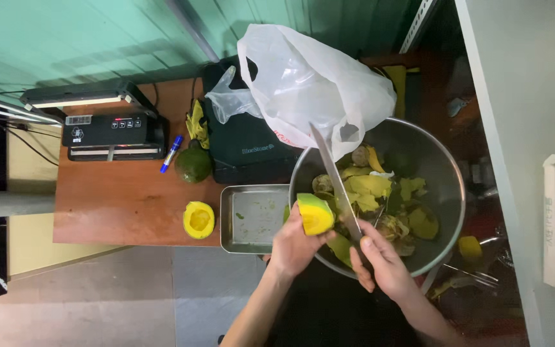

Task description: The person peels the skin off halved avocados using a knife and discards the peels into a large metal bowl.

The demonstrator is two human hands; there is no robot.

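Left hand (293, 243) grips avocado half (315, 214); right hand (383, 260) clasps knife (335, 180).

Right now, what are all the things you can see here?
avocado half: 1, yellow-green, in the left hand, over the bowl's rim
knife: 1, silver, in the right hand, over the bowl
metal bowl: 1, grey, holding peels
peels: many, yellow-green, in the bowl
metal tray: 1, silver, left of the bowl
pitted half: 1, yellow, on the table
whole avocado: 1, dark green, table
plastic bag: 1, white, behind the bowl
black machine: 1, table's left
blue marker: 1, beside it
left hand: 1
right hand: 1
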